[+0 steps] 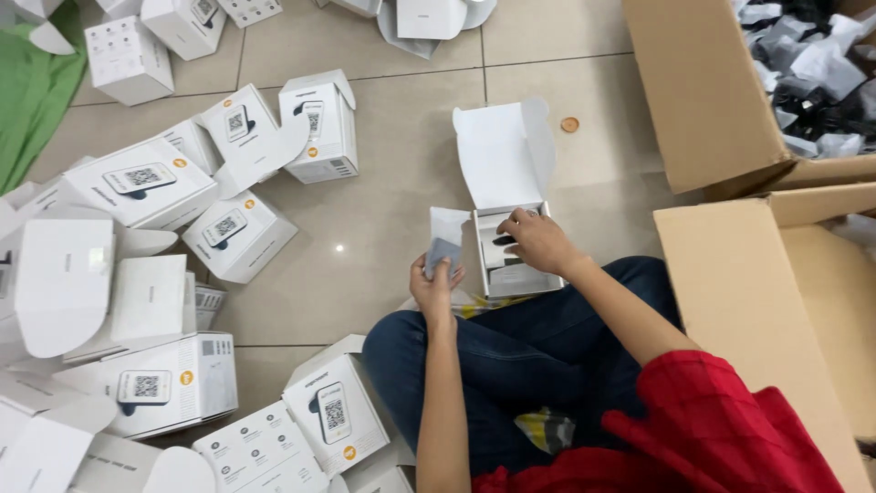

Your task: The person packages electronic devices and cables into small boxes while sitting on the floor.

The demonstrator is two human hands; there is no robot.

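The open white box sits on the tiled floor at the centre of the view, directly in front of the seated person's knees, lid flap raised toward 12 o'clock so the interior is accessible. The right hand rests over the box's open mouth, fingers curled down onto a dark item inside (the exact grip is partly hidden by the knuckles). At 9 o'clock from the box, the left hand is closed around a small grey packet, held upright and just beside the box, apparently to keep it within reach. Closed white printed boxes lie scattered from 7 to 11 o'clock, well apart from the hands. At 1 to 4 o'clock stand two brown cartons; the upper carton holds many grey-wrapped items.
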